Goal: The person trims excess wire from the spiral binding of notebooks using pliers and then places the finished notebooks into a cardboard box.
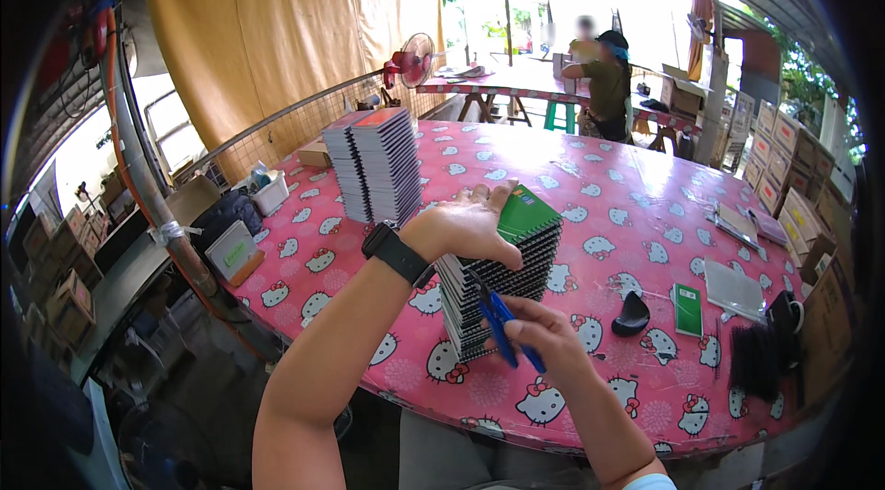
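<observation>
While the left hand (468, 230) lies palm down across the top of a stack of spiral notebooks (529, 214), its fingers are extended, its thumb is angled out toward the right, and it grips nothing between them. The stack stands upright near the close edge of the table (489, 390), just in front of the person. Its uppermost cover is a glossy, saturated green, brighter where light catches it, with a small pale and coloured patch of print partly beside the fingers. Below that cover, many notebooks lie one on another; black binding coils crowd the side toward the right in dense, ridged rows, and thin pale page layers alternate with dark lines toward the left. The lower corner shows the same striped layering.

The right hand (548, 335) is closed around blue-handled pliers (499, 322), with the thumb along the grip and the handles a little apart, their ends pointing down. The dark head of the pliers is up against or just in front of the coils; whether it touches them cannot be told.

A taller pile of notebooks (392, 172) stands farther back to the left, with an orange-red cover on top. To the right lie a black curved object (631, 314) and a small green booklet (688, 309).
</observation>
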Action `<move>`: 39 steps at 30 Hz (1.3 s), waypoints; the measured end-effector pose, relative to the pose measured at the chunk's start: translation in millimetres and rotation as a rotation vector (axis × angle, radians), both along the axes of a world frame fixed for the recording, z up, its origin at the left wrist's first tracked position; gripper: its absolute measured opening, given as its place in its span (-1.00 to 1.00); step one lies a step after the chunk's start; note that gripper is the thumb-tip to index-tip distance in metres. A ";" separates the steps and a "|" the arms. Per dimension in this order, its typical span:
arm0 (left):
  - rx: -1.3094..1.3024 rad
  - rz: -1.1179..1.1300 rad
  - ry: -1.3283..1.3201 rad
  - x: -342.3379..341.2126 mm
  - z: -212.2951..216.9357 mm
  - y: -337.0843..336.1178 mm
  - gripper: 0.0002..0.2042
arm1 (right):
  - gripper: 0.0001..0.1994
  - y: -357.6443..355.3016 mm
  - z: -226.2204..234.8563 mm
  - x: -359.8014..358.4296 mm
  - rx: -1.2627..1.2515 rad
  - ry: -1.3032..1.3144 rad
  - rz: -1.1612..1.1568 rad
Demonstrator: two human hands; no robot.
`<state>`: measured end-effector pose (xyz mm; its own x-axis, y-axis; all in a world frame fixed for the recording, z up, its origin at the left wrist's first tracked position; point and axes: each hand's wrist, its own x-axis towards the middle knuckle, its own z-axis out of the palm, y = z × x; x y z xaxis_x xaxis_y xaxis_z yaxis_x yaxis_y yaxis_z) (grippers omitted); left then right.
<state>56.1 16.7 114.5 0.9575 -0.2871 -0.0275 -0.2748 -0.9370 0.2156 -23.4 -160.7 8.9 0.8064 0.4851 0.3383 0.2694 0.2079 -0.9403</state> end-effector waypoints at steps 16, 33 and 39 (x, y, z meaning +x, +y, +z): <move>-0.003 0.006 0.026 -7.2 7.6 -4.6 0.15 | -0.51 -4.0 -8.6 4.4 -0.254 -0.870 -0.499; -0.115 0.022 -0.026 8.4 -1.3 -1.3 0.20 | -0.54 1.1 -10.3 6.9 -0.243 -0.865 -0.486; -0.128 0.052 0.045 -1.3 9.4 -7.8 0.17 | -0.55 -1.1 -9.6 7.1 -0.232 -0.842 -0.444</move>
<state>54.8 8.9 123.9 0.9698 -0.2411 -0.0366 -0.2141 -0.9136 0.3456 -16.3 -161.8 -0.7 0.4700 0.3231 0.8214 0.8803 -0.2397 -0.4095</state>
